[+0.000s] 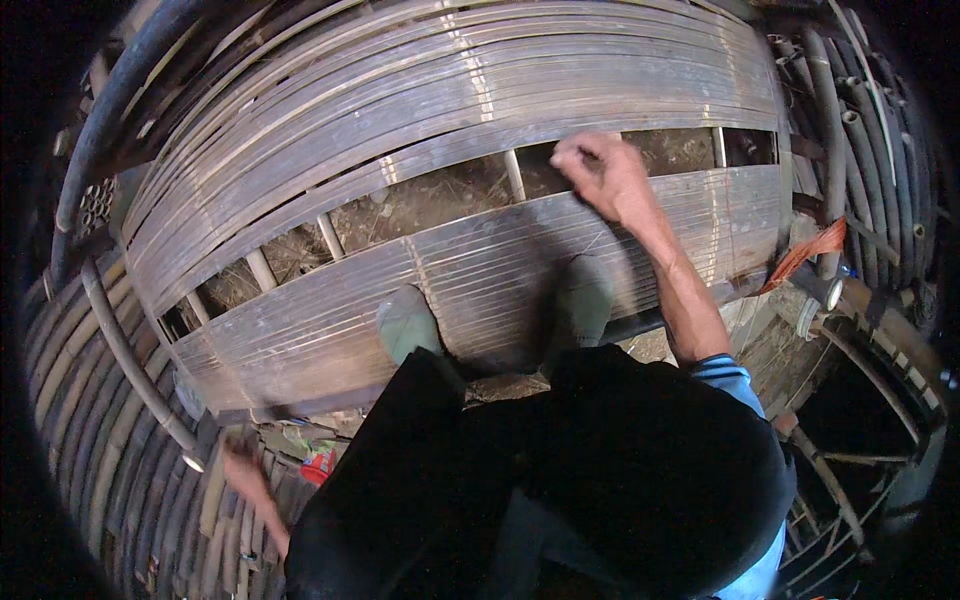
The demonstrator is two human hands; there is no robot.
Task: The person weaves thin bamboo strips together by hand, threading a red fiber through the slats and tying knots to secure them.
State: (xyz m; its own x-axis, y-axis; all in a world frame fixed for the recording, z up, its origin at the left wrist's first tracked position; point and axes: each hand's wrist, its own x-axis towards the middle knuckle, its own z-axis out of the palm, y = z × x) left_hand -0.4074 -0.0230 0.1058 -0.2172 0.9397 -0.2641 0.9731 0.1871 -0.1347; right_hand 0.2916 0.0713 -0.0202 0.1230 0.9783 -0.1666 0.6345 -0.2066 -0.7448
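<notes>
A: Right hand?
B: Up at about one o'clock, at the gap between the two woven bamboo panels. Fingers curled tight, pinched on the upper edge of the near bamboo mat; whether a thin strip sits in the pinch, cannot tell.

A: Mat position?
B: Near mat runs as a band across centre, nine to three o'clock, slats lying lengthwise. Far bamboo mat fills twelve o'clock, arched by the lens. Between them an open gap with pale cross sticks and bare ground showing through.

A: Left hand?
B: Low at eight o'clock, blurred, beside a stack of bamboo poles. It seems closed around a short dark stick, but grip unclear.

A: Feet?
B: Two green boots planted on the near mat, at centre.

A: Surroundings?
B: Orange strip at three o'clock; small red object near the left hand; dark tubes stacked at two o'clock.
</notes>
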